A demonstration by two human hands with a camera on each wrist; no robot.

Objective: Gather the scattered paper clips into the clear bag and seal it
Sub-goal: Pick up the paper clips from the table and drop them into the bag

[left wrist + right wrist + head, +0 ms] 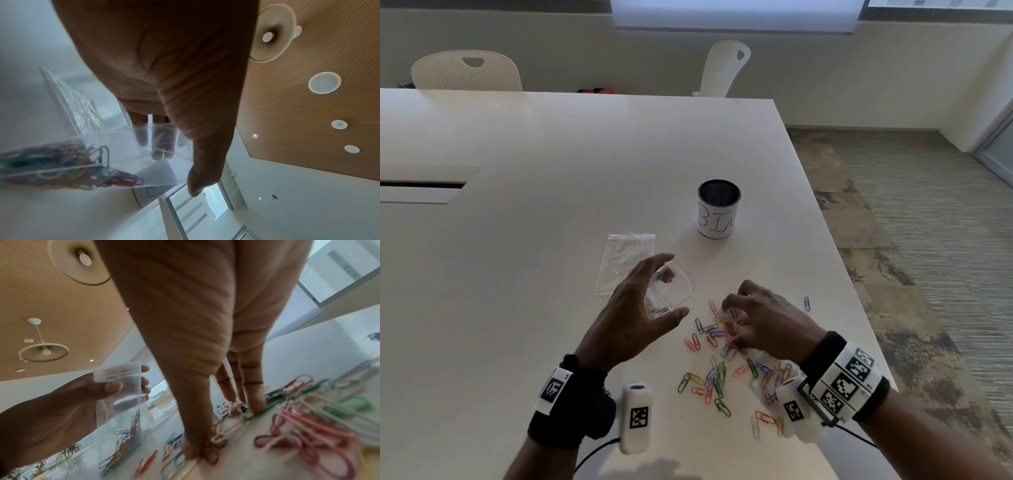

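My left hand (675, 285) holds the clear bag (677, 287) upright by its mouth, spread open between thumb and fingers. Several coloured clips lie in its bottom (61, 164). In the left wrist view my fingers (161, 142) show through the plastic. The scattered paper clips (717, 373) lie on the white table (551, 274) to the right of the bag. My right hand (731, 322) is clawed down onto the far end of that pile. Its thumb and fingertips (255, 404) press on the table round a small bunch of clips (232, 421). The left hand (61, 402) with the bag (121, 386) also shows in the right wrist view.
A second clear bag (624, 261) lies flat just behind my left hand. A black mesh cup labelled BIN (718, 213) stands further back. One blue clip (806, 303) lies alone near the table's right edge (859, 308). Two white chairs (467, 72) stand beyond the table.
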